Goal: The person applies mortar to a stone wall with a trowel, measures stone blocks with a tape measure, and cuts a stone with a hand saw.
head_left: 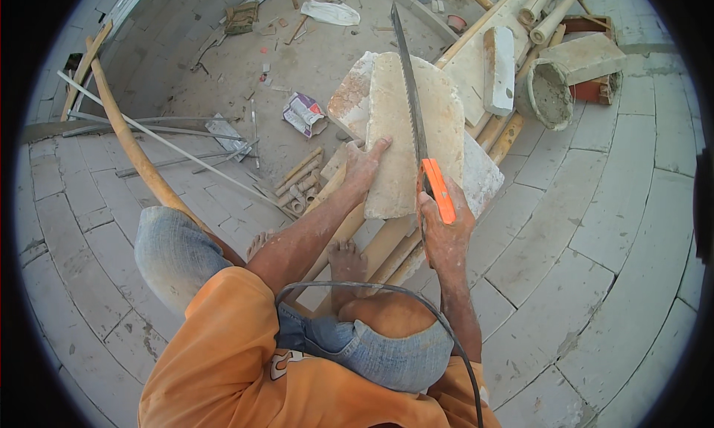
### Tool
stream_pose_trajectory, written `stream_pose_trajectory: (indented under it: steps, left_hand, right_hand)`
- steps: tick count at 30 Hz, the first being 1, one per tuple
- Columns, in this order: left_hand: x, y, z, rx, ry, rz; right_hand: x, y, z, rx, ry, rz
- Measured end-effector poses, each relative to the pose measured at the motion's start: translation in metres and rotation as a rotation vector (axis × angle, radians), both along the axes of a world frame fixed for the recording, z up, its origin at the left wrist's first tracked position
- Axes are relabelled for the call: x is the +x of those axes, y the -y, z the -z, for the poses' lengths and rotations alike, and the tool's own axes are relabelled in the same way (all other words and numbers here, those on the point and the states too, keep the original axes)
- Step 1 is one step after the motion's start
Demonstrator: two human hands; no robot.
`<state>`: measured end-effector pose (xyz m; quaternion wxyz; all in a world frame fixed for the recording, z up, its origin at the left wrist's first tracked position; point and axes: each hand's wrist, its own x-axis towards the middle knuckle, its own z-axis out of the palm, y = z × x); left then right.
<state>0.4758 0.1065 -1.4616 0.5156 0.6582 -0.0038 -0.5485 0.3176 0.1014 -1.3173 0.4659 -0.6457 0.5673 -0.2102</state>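
Note:
A pale lightweight-concrete block (pixel 388 177) lies flat in front of me, on top of other rough whitish pieces (pixel 483 174). My left hand (pixel 362 166) grips its left edge, thumb on the upper face and the other fingers mostly hidden at the side. In my right hand (pixel 449 227) is a handsaw (pixel 437 192) with an orange handle, fingers wrapped round the grip. Its long toothed blade points away from me over the block's upper face. Whether the teeth are in the block or just resting on it, I cannot tell.
Wooden poles (pixel 387 242) lie beneath the blocks, beside my bare foot (pixel 346 263). To the right stand a mortar-crusted bucket (pixel 549 95) and an upright white block (pixel 499 71). A long curved pole (pixel 126 142) leans at left. A black cable (pixel 372 285) crosses my lap.

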Motion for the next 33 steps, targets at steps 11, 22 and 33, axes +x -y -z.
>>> stream_pose_trajectory:
  steps: [11, 22, 33]
  left_hand:
    - [-0.001, -0.001, 0.012, -0.037, 0.041, -0.02]
    - [-0.002, -0.001, 0.009, -0.036, 0.052, -0.014]
    - [-0.002, -0.001, 0.019, -0.033, 0.083, 0.001]
  right_hand:
    - [0.002, -0.005, -0.003, 0.021, 0.012, 0.007]
    - [0.004, -0.003, -0.01, 0.027, 0.03, 0.048]
    - [0.002, -0.001, -0.014, 0.061, -0.001, 0.014]
